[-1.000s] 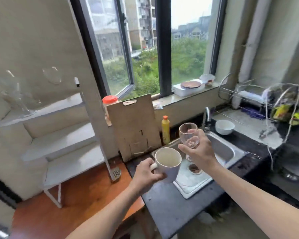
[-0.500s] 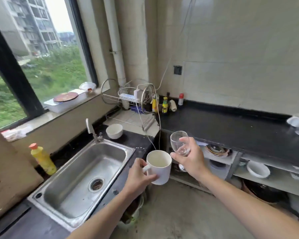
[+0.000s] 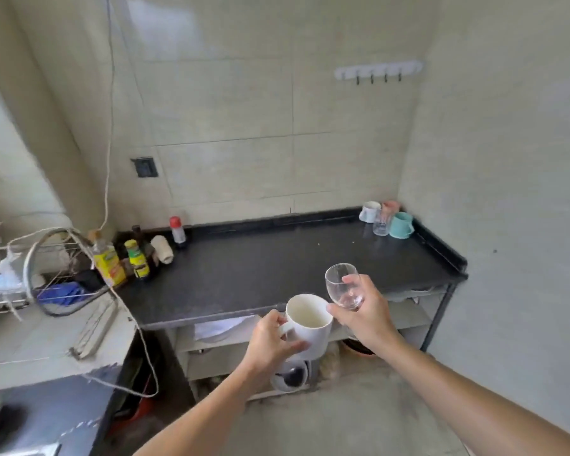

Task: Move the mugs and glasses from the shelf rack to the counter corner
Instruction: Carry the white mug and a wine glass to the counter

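My left hand grips a white mug by its handle, held upright in front of the black counter. My right hand holds a clear stemless glass just right of the mug, tilted a little. In the counter's far right corner stand a white mug, a small clear glass, a teal mug and a pink cup. The shelf rack is out of view.
Bottles and jars crowd the counter's far left end. A wire dish rack with cords sits at the left. Shelves with dishes lie under the counter. A hook rail hangs on the wall.
My view has swung right, from the window and sink to the black counter and its far corner. Both hands still carry the mug and the glass, side by side.
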`<state>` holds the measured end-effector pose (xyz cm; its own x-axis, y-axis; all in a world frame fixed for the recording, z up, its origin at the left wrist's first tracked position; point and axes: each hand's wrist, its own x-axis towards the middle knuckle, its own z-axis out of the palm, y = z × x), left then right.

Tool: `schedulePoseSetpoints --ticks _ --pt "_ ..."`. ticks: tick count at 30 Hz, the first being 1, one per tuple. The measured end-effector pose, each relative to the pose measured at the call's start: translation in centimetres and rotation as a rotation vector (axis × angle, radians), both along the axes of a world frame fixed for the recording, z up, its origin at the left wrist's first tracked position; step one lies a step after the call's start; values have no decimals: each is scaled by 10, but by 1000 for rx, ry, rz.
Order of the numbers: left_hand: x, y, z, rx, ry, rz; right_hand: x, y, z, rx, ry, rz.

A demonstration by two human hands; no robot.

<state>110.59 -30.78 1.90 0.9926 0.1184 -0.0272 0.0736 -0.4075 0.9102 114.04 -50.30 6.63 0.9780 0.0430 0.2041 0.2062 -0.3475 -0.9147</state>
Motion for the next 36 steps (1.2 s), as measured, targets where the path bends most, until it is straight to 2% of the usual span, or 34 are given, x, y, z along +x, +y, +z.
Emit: schedulePoseSetpoints --ticks 4,11,20,28,36 --pt "86 -33 12 34 -23 -97 53 -44 7 17 12 -142" --pt "211 -118 -8 35 78 -224 134 -145 -21 41 101 -341" --pt "352 -226 -30 6 196 -226 288 -251 -54 35 194 -373" --pt "464 -244 -50 48 231 -145 414 -267 -63 4 291 -306" --pt "589 -197 -93 8 311 -42 560 -224 -86 -23 345 -227"
